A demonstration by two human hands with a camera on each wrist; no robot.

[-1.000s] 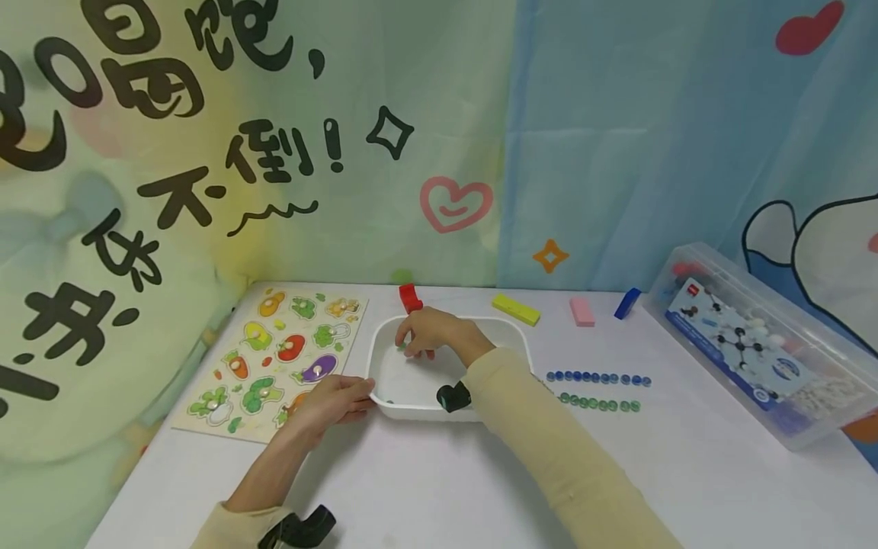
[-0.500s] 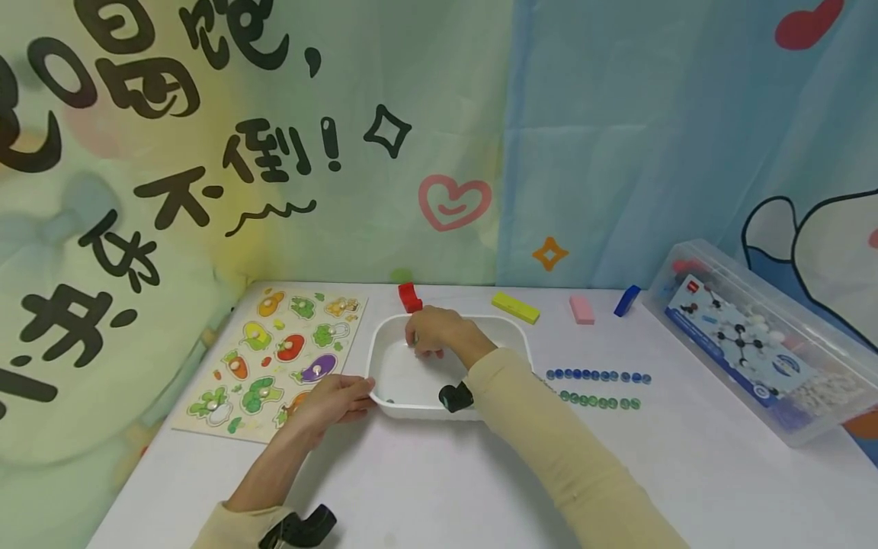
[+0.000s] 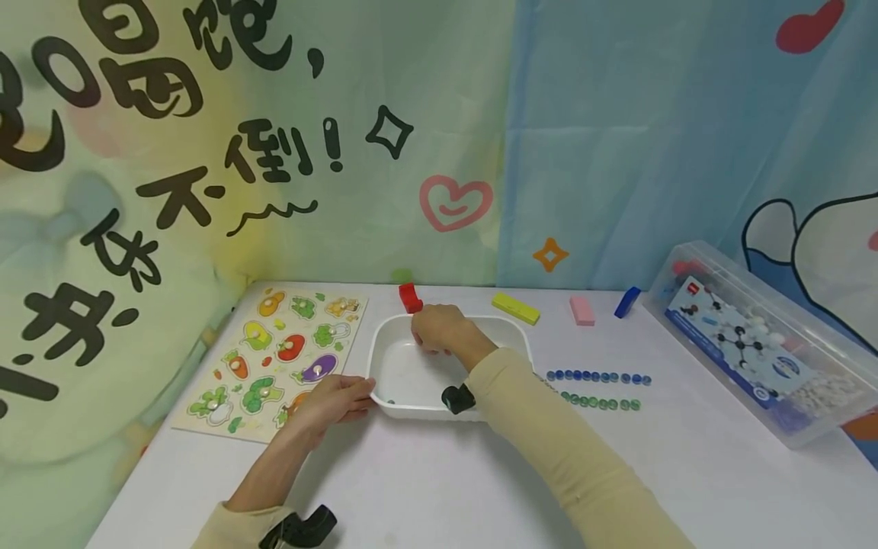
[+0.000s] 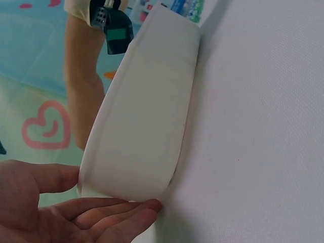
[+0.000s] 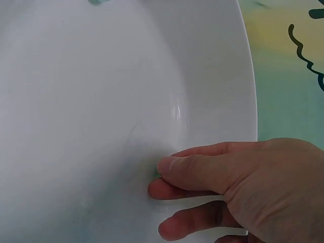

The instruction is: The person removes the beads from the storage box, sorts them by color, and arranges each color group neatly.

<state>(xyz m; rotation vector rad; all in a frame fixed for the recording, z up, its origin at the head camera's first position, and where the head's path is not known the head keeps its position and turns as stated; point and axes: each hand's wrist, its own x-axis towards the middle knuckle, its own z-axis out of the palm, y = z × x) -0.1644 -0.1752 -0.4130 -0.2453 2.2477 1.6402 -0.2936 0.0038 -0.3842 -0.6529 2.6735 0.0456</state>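
Observation:
A white plastic tray stands on the table, its long outer wall filling the middle of the left wrist view. My left hand holds its near left corner, thumb at the rim and fingers along the lower wall. Inside the tray, toward the far side, is my right hand. Its thumb and forefinger pinch a small green glass bead, mostly hidden by the fingertips. Another green bead lies by the tray's near left corner.
Right of the tray run a row of blue beads and a row of green beads. Behind lie red, yellow, pink and blue blocks. A vegetable puzzle board is left, a clear box right.
My right hand has shifted slightly to the right inside the tray, and the green bead at its fingertips has gone from the head view. The left hand has stayed at the corner.

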